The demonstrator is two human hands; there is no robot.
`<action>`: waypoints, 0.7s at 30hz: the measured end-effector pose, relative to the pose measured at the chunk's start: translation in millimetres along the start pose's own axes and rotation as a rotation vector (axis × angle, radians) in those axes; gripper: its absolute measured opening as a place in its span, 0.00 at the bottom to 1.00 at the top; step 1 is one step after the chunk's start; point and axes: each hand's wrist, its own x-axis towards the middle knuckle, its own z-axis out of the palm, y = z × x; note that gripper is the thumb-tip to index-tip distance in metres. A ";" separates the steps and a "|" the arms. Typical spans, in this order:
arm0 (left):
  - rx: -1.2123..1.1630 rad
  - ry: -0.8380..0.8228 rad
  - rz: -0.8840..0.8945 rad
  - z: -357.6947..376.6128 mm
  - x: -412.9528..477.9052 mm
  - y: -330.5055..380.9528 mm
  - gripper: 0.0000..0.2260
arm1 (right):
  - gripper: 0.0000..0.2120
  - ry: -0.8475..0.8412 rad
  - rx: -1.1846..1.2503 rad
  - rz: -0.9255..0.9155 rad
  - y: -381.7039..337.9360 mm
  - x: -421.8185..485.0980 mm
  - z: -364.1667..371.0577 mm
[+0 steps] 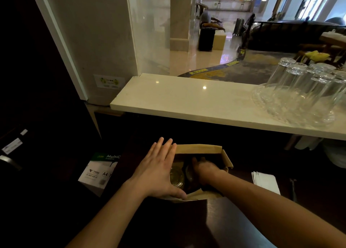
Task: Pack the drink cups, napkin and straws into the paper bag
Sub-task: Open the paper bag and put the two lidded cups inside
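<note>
Reaching into the open paper bag [198, 148], the right hand [205, 170] rests on a lidded drink cup [191, 173] — its grip cannot be told. The left hand [159, 170] lies spread flat against the bag's left rim; a white napkin [265, 181] lies on the dark surface [234, 229] to the right.

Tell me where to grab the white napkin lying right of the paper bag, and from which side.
Probably best from above, at the near right edge. The napkin lies flat on the dark counter, apart from the paper bag, so nothing sticks up to hold. Pinch that free edge with the right hand, which is now inside the bag.
</note>
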 end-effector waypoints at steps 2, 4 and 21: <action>-0.001 0.003 -0.002 0.6 0.9 -0.1 0.63 | 0.42 -0.012 0.003 -0.002 0.3 1.1 0.2; -0.001 0.004 -0.003 0.6 1.4 0.1 0.63 | 0.40 -0.007 0.026 -0.008 1.5 1.4 0.7; -0.021 0.013 -0.014 3.4 4.3 -1.4 0.62 | 0.23 0.256 0.067 -0.110 -2.8 -28.3 -16.5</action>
